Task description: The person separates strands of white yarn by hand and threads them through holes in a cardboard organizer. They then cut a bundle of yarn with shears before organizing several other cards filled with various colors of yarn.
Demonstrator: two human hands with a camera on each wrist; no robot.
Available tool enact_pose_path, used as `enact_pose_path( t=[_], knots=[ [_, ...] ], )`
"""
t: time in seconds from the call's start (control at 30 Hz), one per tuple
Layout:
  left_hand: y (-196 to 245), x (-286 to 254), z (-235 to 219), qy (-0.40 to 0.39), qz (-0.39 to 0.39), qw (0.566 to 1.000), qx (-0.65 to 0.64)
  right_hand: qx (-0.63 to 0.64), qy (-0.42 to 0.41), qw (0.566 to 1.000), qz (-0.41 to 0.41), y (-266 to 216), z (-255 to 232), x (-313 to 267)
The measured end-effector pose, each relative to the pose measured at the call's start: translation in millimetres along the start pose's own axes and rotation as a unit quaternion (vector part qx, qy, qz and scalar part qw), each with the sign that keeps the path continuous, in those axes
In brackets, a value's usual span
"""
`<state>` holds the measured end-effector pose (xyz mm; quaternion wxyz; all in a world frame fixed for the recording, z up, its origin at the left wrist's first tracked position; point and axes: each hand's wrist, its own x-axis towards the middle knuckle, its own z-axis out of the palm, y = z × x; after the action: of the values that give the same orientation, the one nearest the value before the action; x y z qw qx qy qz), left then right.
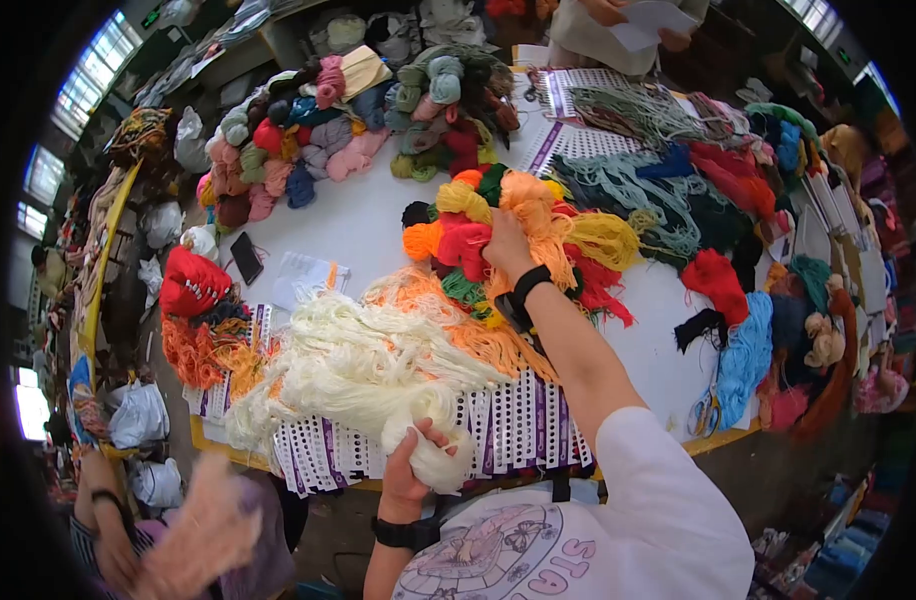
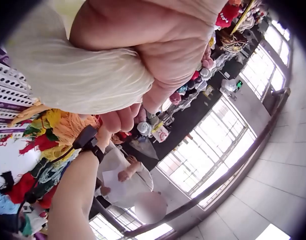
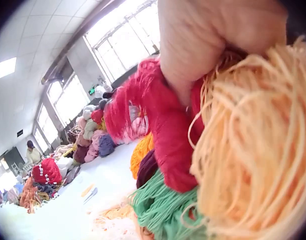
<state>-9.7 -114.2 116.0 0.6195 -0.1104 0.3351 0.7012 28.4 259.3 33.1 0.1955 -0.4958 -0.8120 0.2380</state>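
Note:
My left hand (image 1: 406, 478) grips a twisted skein of cream yarn (image 1: 446, 455) at the table's front edge. The fingers curl round this skein, which fills the top of the left wrist view. A loose heap of cream yarn (image 1: 348, 345) lies just beyond it. My right hand (image 1: 508, 247) reaches into a pile of bright skeins, between a crimson skein (image 3: 168, 125) and a peach skein (image 3: 258, 150). Its fingertips are buried among the yarn, and I cannot tell whether they hold any. Green yarn (image 3: 165, 202) lies below them.
Punched cards (image 1: 518, 425) line the front edge. A phone (image 1: 246, 258) and white paper (image 1: 303, 277) lie at left. Yarn piles ring the table; scissors (image 1: 706, 412) lie at right. One person (image 1: 618, 35) holds paper at the back; another, lower left, has peach yarn (image 1: 203, 530).

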Motion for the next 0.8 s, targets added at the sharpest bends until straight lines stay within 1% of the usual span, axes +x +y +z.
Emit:
enact_pose_path(
  t=[0.03,0.07,0.13,0.2,0.23,0.27,0.3,0.33,0.37,0.47,0.5,0.53,0.57,0.67,0.73,0.8],
  knots=[
    [2.2,0.9,5.4,-0.007,0.008,1.0,0.008,-0.011,-0.067,0.998,-0.01,-0.1,-8.3,3.6],
    [4.9,2.5,12.3,-0.032,0.013,0.999,0.027,-0.053,-0.054,0.996,-0.037,3.0,-17.0,-2.3],
    [13.8,7.3,30.3,-0.077,0.03,0.995,0.058,-0.135,-0.038,0.985,-0.102,-12.9,-52.2,-22.4],
    [21.8,13.0,59.3,-0.087,0.029,0.991,0.096,-0.052,0.093,0.974,-0.2,-22.8,-84.4,-55.7],
    [23.9,19.2,66.7,-0.111,0.023,0.988,0.103,0.063,0.052,0.986,-0.144,-44.8,-114.8,-82.7],
    [23.8,26.0,73.2,-0.137,0.017,0.984,0.11,0.173,0.012,0.981,-0.082,-64.2,-139.0,-113.5],
    [22.2,24.6,90.0,-0.109,0.034,0.981,0.155,0.262,-0.034,0.963,-0.051,-69.9,-141.5,-141.9],
    [21.4,22.5,108.5,-0.087,0.05,0.974,0.202,0.346,-0.072,0.935,-0.02,-72.7,-144.9,-166.4],
    [18.6,21.7,115.1,-0.102,0.045,0.97,0.214,0.424,-0.105,0.899,0.014,-74.1,-149.8,-187.4],
    [5.1,17.0,120.4,-0.155,0.027,0.954,0.254,0.539,-0.159,0.82,0.103,-94.5,-157.6,-231.5],
    [0.0,13.9,118.9,-0.172,0.021,0.947,0.269,0.537,-0.144,0.828,0.078,-94.3,-155.5,-239.8],
    [-4.1,12.7,118.2,-0.191,0.019,0.94,0.283,0.549,-0.142,0.819,0.09,-92.5,-155.5,-245.6],
    [-9.0,11.2,116.5,-0.2,0.038,0.933,0.297,0.562,-0.139,0.809,0.102,-91.1,-155.5,-251.9],
    [-9.3,1.2,116.6,-0.208,0.034,0.924,0.318,0.589,-0.131,0.783,0.151,-93.0,-163.7,-265.8],
    [-9.0,-1.6,111.9,-0.206,0.021,0.934,0.291,0.608,-0.126,0.766,0.164,-90.0,-164.3,-269.9],
    [-7.1,-6.4,111.5,-0.207,0.021,0.935,0.288,0.602,-0.125,0.778,0.132,-92.8,-159.1,-273.4]
  ],
)
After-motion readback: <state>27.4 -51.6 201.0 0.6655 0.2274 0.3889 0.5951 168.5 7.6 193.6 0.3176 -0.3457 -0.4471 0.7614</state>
